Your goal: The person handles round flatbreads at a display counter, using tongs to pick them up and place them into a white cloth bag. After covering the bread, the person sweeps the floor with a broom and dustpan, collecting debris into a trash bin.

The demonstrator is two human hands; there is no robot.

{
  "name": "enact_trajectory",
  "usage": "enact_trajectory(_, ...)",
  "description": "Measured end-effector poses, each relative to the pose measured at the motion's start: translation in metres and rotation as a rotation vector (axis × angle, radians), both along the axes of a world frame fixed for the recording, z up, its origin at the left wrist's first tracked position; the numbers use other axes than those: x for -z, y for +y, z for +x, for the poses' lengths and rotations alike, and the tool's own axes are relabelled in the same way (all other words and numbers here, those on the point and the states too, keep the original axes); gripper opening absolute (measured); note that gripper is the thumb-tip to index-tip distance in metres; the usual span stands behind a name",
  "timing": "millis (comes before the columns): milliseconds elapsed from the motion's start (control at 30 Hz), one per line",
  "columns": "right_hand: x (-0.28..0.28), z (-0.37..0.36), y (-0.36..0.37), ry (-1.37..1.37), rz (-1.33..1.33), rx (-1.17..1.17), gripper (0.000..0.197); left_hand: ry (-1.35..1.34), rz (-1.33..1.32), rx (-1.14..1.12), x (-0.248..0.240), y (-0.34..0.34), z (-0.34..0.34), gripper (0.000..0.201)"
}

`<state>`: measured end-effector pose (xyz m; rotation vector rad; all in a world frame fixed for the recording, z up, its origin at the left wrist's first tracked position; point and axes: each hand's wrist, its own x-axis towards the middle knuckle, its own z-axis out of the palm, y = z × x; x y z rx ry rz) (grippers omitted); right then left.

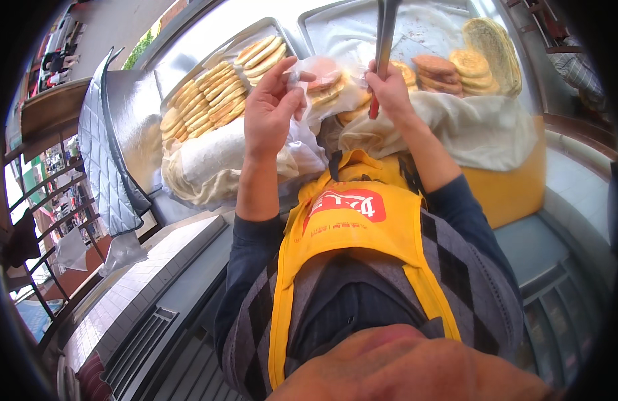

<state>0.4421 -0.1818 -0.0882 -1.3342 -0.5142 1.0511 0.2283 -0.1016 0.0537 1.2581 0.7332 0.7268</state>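
Note:
A clear plastic bag (352, 95) with round flatbreads showing through it hangs between my hands. My left hand (274, 107) is closed, its thumb and fingers pinching the bag's left edge. Long metal tongs (385, 33) with a red end (374, 109) are gripped in my right hand (391, 92), whose fingertips also touch the bag's right edge. One pinkish round bread (320, 71) shows at the bag's upper left. Rows of pale golden flatbreads (212, 97) stand in a metal tray left of my left hand. Reddish breads (437, 73) and golden round ones (472, 67) are stacked right of my right hand.
White cloths (215, 150) (469, 127) lie along the near edge of the bread trays. A large brown-rimmed bread (490, 50) leans at the far right. A silver quilted cover (108, 154) hangs at the left, beside metal railings. A yellow box (516, 184) stands at the right.

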Motion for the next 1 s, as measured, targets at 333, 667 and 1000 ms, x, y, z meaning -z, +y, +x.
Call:
enact_trajectory(333, -0.08, -0.036, 0.005, -0.048, -0.028, -0.196, 0.009, 0.537, 0.655, 0.095, 0.051, -0.026, 0.028, 0.063)
enact_trajectory(667, -0.1, -0.003, 0.001, -0.389, -0.025, -0.156, 0.022, 0.274, 0.132, -0.051, -0.003, 0.082, 0.048, 0.02)
enact_trajectory(1000, -0.064, 0.109, -0.139, -0.626, -0.567, 0.141, 0.033, 0.271, 0.256, -0.087, -0.035, 0.362, 0.097, 0.025)
